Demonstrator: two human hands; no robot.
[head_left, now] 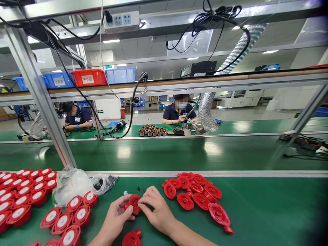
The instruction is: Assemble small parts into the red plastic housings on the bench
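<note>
Between my two hands is a red plastic housing (134, 204), held above the green work surface. My left hand (118, 214) grips it from the left, thumb across its near edge. At its right edge, the thumb and forefinger of my right hand (156, 210) are pinched together; whatever they hold is too small to make out. Another red housing (131, 238) lies nearer to me, at the bottom edge. Just beyond my hands are small black parts (138, 189) and small pale parts (125, 193).
Red housings (201, 201) are piled on the right. Rows of red parts with white discs (22, 200) fill the left, beside clear plastic bags (74, 185). A metal rail (179, 174) borders the far side. Two people sit across the line. Cables hang from the frame above.
</note>
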